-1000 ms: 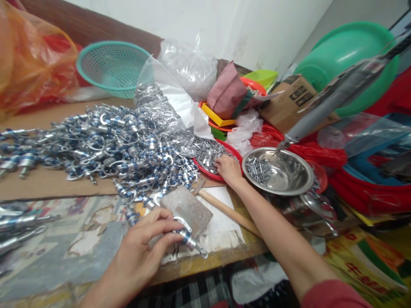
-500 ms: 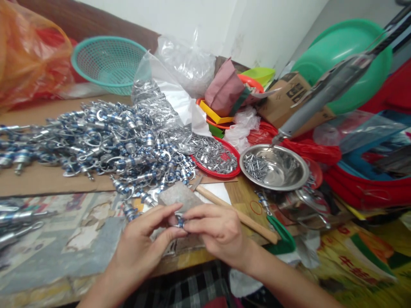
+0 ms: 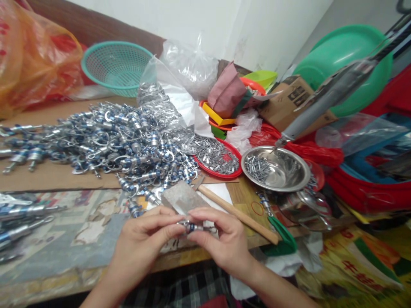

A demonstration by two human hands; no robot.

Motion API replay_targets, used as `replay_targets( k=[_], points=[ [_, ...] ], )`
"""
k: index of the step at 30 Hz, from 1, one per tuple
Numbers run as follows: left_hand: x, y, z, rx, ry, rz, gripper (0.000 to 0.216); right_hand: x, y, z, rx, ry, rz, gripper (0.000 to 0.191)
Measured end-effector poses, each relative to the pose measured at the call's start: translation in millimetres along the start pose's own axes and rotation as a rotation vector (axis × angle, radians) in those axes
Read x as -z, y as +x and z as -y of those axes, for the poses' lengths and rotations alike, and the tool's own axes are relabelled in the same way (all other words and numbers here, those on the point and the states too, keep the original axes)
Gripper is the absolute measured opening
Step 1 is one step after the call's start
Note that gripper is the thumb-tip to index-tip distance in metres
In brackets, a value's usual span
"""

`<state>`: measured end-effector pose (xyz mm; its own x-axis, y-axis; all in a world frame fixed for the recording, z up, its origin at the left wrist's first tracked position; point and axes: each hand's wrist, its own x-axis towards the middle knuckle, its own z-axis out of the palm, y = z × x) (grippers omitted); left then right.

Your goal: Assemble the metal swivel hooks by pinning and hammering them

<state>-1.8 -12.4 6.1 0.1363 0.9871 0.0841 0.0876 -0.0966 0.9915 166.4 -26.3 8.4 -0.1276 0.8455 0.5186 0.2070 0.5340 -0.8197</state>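
Between my two hands is a small silver-and-blue metal fitting (image 3: 192,227), held roughly level above the table's front edge. My left hand (image 3: 144,239) pinches its left end between thumb and fingers. With thumb and fingertips, my right hand (image 3: 224,239) grips the right part, where a silver shaft shows. Just behind the hands lies a grey metal block (image 3: 181,196). A hammer (image 3: 237,213) with a wooden handle rests to the right of the block. Beyond it, a large pile of similar silver-and-blue fittings (image 3: 128,145) covers the cardboard.
A red plate (image 3: 240,171) bears small flat metal pieces. Beside it a steel bowl (image 3: 289,182) contains metal pins, under a hanging grey tool (image 3: 327,98). More fittings (image 3: 25,211) lie at left. A teal basket (image 3: 120,64) stands behind, and a green scoop-like object (image 3: 284,239) lies at right.
The fitting now shows more between my hands, its shaft visible at right. My right hand's fingers have opened wider around it. The view has shifted slightly.
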Motion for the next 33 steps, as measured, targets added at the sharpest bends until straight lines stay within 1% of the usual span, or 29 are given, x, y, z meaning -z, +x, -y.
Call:
replay_targets(
  k=[2,4,5,7,9,11,12,14,16,18,20,22,24,25,26,27,28,29,31,33],
  points=[
    [1.5,-1.0,-2.7,0.033,-0.021,-0.029,0.009,4.1,-4.7,-1.2,0.226,-0.204,0.030,0.030],
    [2.0,-1.9,-6.4,0.009,0.056,-0.018,0.009,9.3,-7.9,-3.7,0.436,-0.391,0.094,0.029],
    [1.9,-2.4,-8.5,-0.024,0.110,-0.002,0.010,11.9,-8.6,-4.9,0.509,-0.463,0.124,0.027],
    [1.4,-3.4,-12.6,-0.098,0.201,0.016,0.010,15.8,-8.0,-6.2,0.584,-0.544,0.153,0.025],
    [1.3,-3.9,-16.0,-0.141,0.236,0.011,0.010,17.3,-5.5,-5.5,0.591,-0.545,0.153,0.024],
    [1.9,-3.8,-18.3,-0.118,0.225,0.034,0.011,16.1,-2.6,-3.6,0.540,-0.492,0.133,0.024],
    [2.3,-3.7,-18.8,-0.076,0.205,0.054,0.011,14.8,-1.3,-2.4,0.500,-0.446,0.121,0.023],
    [2.8,-4.2,-18.3,0.049,0.125,0.085,0.011,11.5,0.6,-0.3,0.407,-0.332,0.099,0.020],
    [2.2,-6.2,-15.8,0.198,-0.007,0.090,0.013,8.0,1.0,1.4,0.318,-0.230,0.074,0.016],
    [0.4,-9.0,-12.3,0.317,-0.150,0.084,0.031,5.0,-0.2,3.2,0.242,-0.175,0.054,0.015],
    [-2.0,-11.4,-9.2,0.368,-0.245,0.055,0.049,3.4,-1.5,5.3,0.177,-0.160,0.052,0.014],
    [-3.7,-12.5,-7.4,0.367,-0.273,0.013,0.055,5.3,0.5,6.2,0.103,-0.155,0.114,0.013],
    [-3.6,-12.2,-6.0,0.358,-0.260,-0.011,0.057,12.9,10.1,2.2,0.034,-0.168,0.229,0.012],
    [-2.9,-11.8,-5.1,0.360,-0.248,-0.008,0.060,19.4,18.6,-3.0,0.011,-0.222,0.256,0.013],
    [-1.8,-11.2,-3.9,0.361,-0.239,-0.006,0.064,27.4,29.5,-10.8,-0.006,-0.341,0.269,0.014],
    [-0.6,-10.7,-2.4,0.363,-0.236,-0.003,0.068,36.5,42.2,-21.0,-0.009,-0.489,0.243,0.016],
    [0.6,-10.2,-0.7,0.364,-0.239,-0.001,0.071,46.3,55.9,-33.2,-0.033,-0.720,0.199,0.022],
    [1.7,-9.9,1.1,0.366,-0.247,0.005,0.072,56.1,69.8,-46.6,-0.058,-0.974,0.248,0.029],
    [3.2,-10.0,3.7,0.365,-0.273,0.022,0.073,72.5,94.3,-73.1,-0.099,-1.101,0.309,0.033],
    [3.5,-11.2,4.1,0.366,-0.300,0.041,0.070,81.8,110.7,-93.6,-0.128,-1.158,0.395,0.033]
  ],
)
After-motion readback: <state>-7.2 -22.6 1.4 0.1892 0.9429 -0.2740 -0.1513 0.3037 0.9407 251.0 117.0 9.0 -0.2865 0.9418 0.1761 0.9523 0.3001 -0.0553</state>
